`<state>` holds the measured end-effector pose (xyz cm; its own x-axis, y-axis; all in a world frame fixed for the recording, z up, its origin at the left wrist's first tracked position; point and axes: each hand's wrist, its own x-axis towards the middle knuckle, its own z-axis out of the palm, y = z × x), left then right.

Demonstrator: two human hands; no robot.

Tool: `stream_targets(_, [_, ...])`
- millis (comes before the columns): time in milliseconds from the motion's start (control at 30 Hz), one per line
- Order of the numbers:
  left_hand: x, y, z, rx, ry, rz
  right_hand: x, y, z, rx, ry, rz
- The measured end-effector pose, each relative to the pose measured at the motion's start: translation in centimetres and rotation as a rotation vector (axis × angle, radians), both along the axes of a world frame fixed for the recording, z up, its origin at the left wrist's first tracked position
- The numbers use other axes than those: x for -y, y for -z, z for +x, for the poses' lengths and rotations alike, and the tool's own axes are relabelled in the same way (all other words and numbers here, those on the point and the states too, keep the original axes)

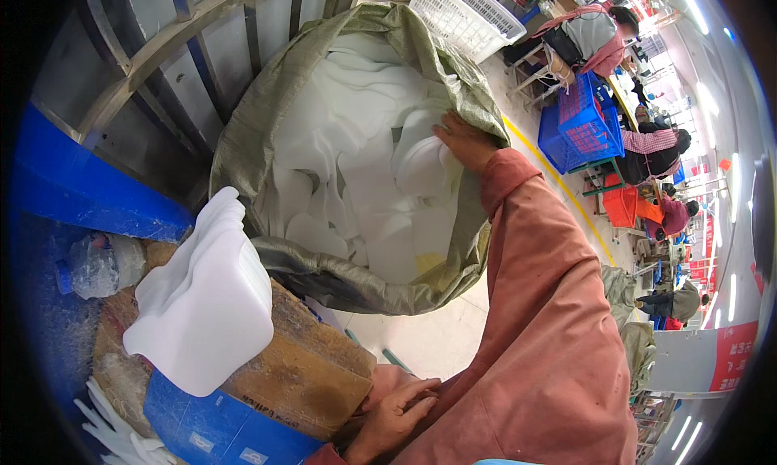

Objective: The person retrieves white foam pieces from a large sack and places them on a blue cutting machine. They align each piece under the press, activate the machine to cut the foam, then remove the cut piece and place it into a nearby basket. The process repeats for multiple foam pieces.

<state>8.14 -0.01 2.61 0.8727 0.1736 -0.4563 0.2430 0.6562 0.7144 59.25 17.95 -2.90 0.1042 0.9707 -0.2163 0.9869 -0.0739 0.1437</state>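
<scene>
A large olive woven sack (251, 145) stands wide open, filled with white foam insole-shaped pieces (372, 169). My right hand (468, 140) reaches inside its right part, with fingers bent over the edge of a small stack of these insoles (425, 165); the thumb is hidden. Low in the view, my left hand (396, 416) rests close to my body, beside a brown cardboard box. It holds nothing, and its fingers are loosely bent and apart. A neat stack of white insoles (206, 303) lies on top of the box (303, 364), left of my left hand.
A clear plastic bottle (105, 264) and white gloves (121, 433) lie at the left. A metal frame (154, 56) borders the sack. White crates (465, 20) stand behind it; blue crates (579, 125) and several seated people (587, 40) are at the right.
</scene>
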Motion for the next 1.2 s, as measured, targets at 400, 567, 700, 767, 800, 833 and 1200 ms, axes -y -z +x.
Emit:
stream_targets(400, [-0.7, 1.1, 0.0, 0.037, -0.055, 0.013, -5.5, 6.5, 5.7, -0.162, 0.316, 0.093])
stream_targets(567, [-1.5, 0.4, 0.4, -0.002, -0.029, 0.058, -4.5, 5.5, 6.2, 0.126, 0.134, 0.109])
stream_targets(700, [-1.4, 0.3, 0.3, -0.001, -0.006, 0.023, -3.8, 5.4, 6.5, -0.288, 0.284, 0.093])
stream_targets(767, [-1.3, 0.3, 0.2, 0.019, -0.005, 0.076, -3.5, 5.2, 6.2, -0.372, 0.286, 0.074])
stream_targets(800, [-1.2, 0.3, 0.2, 0.022, -0.013, 0.087, -3.4, 4.7, 5.9, -0.237, 0.123, 0.143])
stream_targets(833, [-1.0, 0.2, 0.3, 0.023, -0.02, 0.096, -2.9, 4.3, 5.4, 0.02, -0.137, 0.212])
stream_targets(1200, [-0.2, -0.8, -0.1, 0.055, -0.05, 0.038, 1.9, -2.3, 0.0, 0.12, -0.427, 0.009])
